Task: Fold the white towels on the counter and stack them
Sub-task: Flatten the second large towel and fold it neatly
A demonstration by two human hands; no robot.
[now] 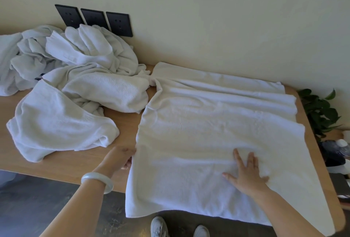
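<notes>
Left hand (118,158) pinches the left edge of the spread towel (217,132), fingers curled round the hem, fingertips mostly hidden by the cloth. Right hand (246,174) lies flat on the same towel, fingers straight and splayed, palm down on the near-right part, holding nothing.

Spread towel: white terry, one big sheet, laid out on the right half of the counter (121,123). Far edge sits close to the wall. Near edge hangs over the counter's front lip. Right edge runs along the counter's right end. Not smooth: long shallow ridges run left to right across the far half, and the far-left corner is bunched and twisted. The near half around the right hand is flatter.

Other towels: crumpled towel pile (79,62) at the back left, several white pieces tangled together, touching the spread towel's bunched corner. One loose towel (56,123) lies rumpled in front of the pile, near the left hand but apart from it. No folded stack in view.

Counter is light wood. White bangle (97,180) on the left wrist. Three black sockets (94,18) on the wall behind the pile. Green plant (320,111) past the counter's right end. White shoes (159,227) on the dark floor below.
</notes>
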